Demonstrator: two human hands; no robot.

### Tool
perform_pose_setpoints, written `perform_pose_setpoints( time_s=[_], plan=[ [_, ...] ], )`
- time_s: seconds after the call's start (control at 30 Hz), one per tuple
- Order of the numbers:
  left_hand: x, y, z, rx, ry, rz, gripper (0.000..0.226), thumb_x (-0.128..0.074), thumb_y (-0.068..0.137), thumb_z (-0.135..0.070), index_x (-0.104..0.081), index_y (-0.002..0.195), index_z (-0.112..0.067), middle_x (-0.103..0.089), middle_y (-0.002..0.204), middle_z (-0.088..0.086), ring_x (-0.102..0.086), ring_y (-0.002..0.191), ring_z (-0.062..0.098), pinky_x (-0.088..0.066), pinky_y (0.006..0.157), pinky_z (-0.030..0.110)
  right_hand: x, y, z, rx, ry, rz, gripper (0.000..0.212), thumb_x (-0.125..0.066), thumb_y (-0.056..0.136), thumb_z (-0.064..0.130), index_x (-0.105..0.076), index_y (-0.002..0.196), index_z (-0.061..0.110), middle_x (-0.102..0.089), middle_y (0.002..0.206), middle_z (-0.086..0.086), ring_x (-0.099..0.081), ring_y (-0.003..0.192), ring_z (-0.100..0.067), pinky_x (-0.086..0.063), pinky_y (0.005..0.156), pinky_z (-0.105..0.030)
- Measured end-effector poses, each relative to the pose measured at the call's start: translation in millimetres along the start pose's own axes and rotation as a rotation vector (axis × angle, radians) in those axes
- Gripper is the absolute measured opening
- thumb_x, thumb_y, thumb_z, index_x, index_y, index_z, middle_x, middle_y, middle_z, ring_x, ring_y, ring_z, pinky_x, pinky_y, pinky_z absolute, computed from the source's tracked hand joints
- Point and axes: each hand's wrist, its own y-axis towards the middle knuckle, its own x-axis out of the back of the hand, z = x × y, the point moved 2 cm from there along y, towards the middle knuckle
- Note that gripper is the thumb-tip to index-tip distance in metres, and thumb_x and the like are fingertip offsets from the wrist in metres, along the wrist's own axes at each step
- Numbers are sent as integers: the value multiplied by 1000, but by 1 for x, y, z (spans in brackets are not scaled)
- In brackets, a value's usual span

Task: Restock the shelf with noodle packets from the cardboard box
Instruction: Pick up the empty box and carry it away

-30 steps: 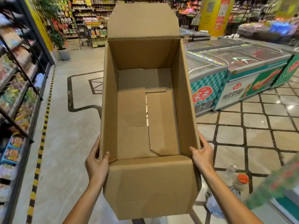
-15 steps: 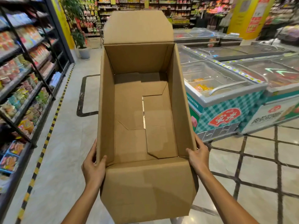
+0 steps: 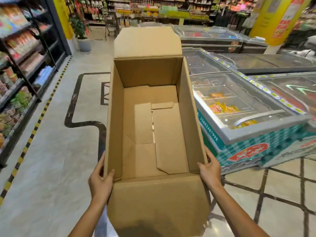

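A long brown cardboard box (image 3: pixel 188 117) is carried in front of me, its flaps open and its inside holding nothing. My left hand (image 3: pixel 100 180) grips the box's left wall near the front corner, thumb hooked over the rim. My right hand (image 3: pixel 210 170) grips the right wall the same way. A black shelf (image 3: pixel 22 79) stocked with colourful packets runs along the left edge of the view.
Glass-topped chest freezers (image 3: pixel 248 106) with teal sides stand close on the right. A tiled aisle with a yellow-black floor stripe (image 3: pixel 34 132) runs ahead. A potted plant (image 3: pixel 82 36) and a yellow pillar (image 3: pixel 280 19) stand farther back, before more shelves.
The view has swung left and moved forward along the aisle with the box; the freezers have slid right and nearer. Both hands keep the same hold on the box.
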Motion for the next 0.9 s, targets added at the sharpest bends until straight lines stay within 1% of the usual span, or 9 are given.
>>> perform_pose_setpoints(
  time_s=[0.1, 0.2, 0.27, 0.4, 0.57, 0.67, 0.77, 0.83, 0.9],
  plan=[
    [-40, 39, -6, 31, 4, 13, 71, -67, 87, 5, -47, 143, -34, -54, 133, -16, -58, 122, 18, -49, 103, 44, -9, 58, -7, -30, -11, 19, 83, -62, 77, -16, -52, 133, 45, -70, 115, 12, -69, 97, -4, -55, 88, -23],
    [-78, 74, -9, 82, 11, 20, 70, -65, 88, 5, -47, 144, -33, -54, 139, -11, -57, 123, 17, -48, 103, 40, -19, 110, -15, -55, -23, 38, 79, -65, 78, -15, -55, 136, 38, -69, 115, 8, -68, 102, -9, -54, 82, -13],
    [-102, 96, -5, 84, 35, 19, 72, -66, 87, 5, -47, 144, -34, -54, 141, -9, -57, 123, 17, -50, 101, 41, -27, 146, -21, -91, -12, 57, 77, -65, 78, -16, -55, 138, 32, -67, 114, 9, -66, 99, -5, -51, 74, -5],
    [-155, 139, 1, 99, 82, -24, 75, -69, 83, 2, -49, 141, -42, -59, 137, -13, -61, 118, 13, -54, 95, 34, -44, 225, -34, -131, -10, 132, 77, -63, 80, -17, -52, 141, 28, -65, 109, 15, -62, 87, 7, -51, 67, -5],
    [-229, 180, 11, 170, 99, -84, 79, -69, 82, 5, -49, 138, -46, -60, 134, -14, -63, 116, 13, -54, 96, 39, -60, 326, -51, -116, -29, 235, 79, -66, 80, -18, -50, 142, 29, -59, 107, 33, -64, 80, 15, -53, 72, -9],
    [-263, 197, 17, 227, 93, -128, 74, -69, 83, 6, -51, 139, -39, -61, 132, -11, -64, 114, 14, -54, 97, 44, -66, 375, -65, -98, -72, 276, 84, -65, 77, -19, -50, 135, 40, -58, 98, 49, -61, 85, 21, -52, 86, -20],
    [-289, 213, 24, 249, 120, -128, 73, -68, 84, 7, -49, 143, -32, -58, 133, -11, -61, 118, 14, -52, 99, 42, -77, 413, -81, -100, -103, 321, 83, -64, 77, -21, -52, 138, 33, -53, 102, 56, -57, 92, 25, -49, 90, -18],
    [-303, 224, 33, 271, 134, -124, 73, -68, 84, 7, -48, 144, -30, -56, 134, -13, -58, 121, 10, -50, 102, 41, -87, 431, -99, -126, -122, 325, 80, -65, 77, -22, -54, 141, 26, -54, 103, 54, -58, 97, 22, -49, 92, -18],
    [-317, 236, 47, 294, 143, -109, 74, -68, 84, 8, -47, 144, -31, -54, 136, -15, -55, 124, 10, -49, 103, 40, -98, 448, -118, -189, -121, 331, 78, -66, 78, -20, -55, 140, 26, -59, 108, 41, -64, 106, 5, -52, 97, -28]
  ],
)
